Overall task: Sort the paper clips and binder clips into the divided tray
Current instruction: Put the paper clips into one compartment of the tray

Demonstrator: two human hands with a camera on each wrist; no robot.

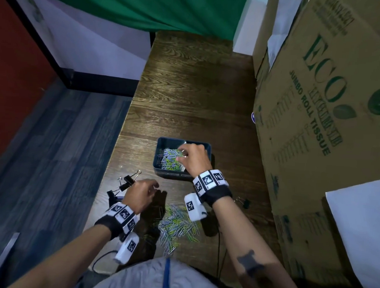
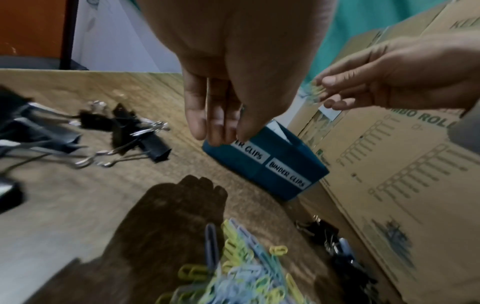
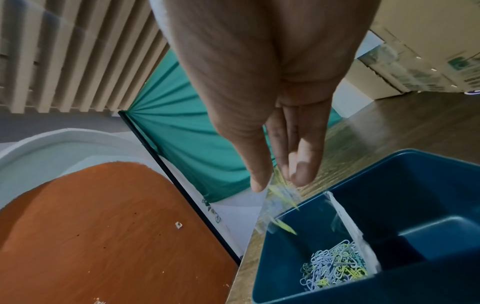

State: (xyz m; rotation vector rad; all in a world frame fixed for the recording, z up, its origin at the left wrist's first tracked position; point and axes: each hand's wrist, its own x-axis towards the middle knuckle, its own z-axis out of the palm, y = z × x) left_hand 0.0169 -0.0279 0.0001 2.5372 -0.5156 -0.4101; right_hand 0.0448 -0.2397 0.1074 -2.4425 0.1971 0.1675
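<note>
Right hand [image 1: 194, 158] over tray [image 1: 160, 173], dropping paper clips [image 3: 281, 197] from loosening fingers; left hand [image 1: 141, 195] relaxed, empty. Paper-clip side part-filled — loose clips [image 1: 177, 226], binder clips [image 1: 127, 182] remaining beside tray on desk [image 1: 186, 96].

To my right stands a cardboard box [image 1: 315, 118] on the wooden table [image 1: 186, 90] — beyond hangs a green curtain [image 1: 146, 11].

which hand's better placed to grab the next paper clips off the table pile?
Left. The left hand hovers empty beside the loose paper clips; the right hand is over the tray, dropping clips.
</note>
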